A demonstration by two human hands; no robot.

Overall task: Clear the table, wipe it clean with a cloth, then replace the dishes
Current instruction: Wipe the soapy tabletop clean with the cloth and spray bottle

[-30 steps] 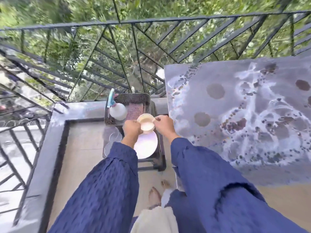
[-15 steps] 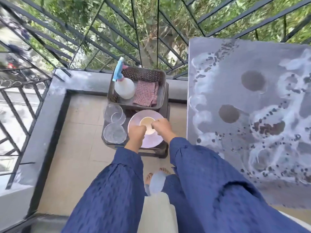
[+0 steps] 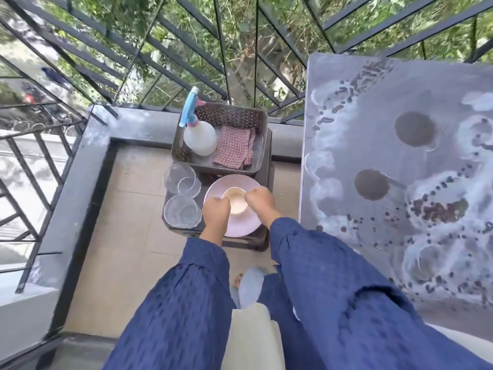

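So: left hand (image 3: 216, 209) and right hand (image 3: 260, 200) each curled onto opposite sides of the small cup (image 3: 236, 202), probably to keep it level. The cup was over the middle of the pink plate (image 3: 244, 227) on the stool's (image 3: 262, 243) near right part; contact unclear. Stacking likely saved room. Glass bowls (image 3: 182, 213) took the stool's left side. The basket (image 3: 262, 129) at the stool's far end held the spray bottle (image 3: 200, 137) and checked cloth (image 3: 233, 146), handy for wiping the table (image 3: 373, 263) right of the stool.
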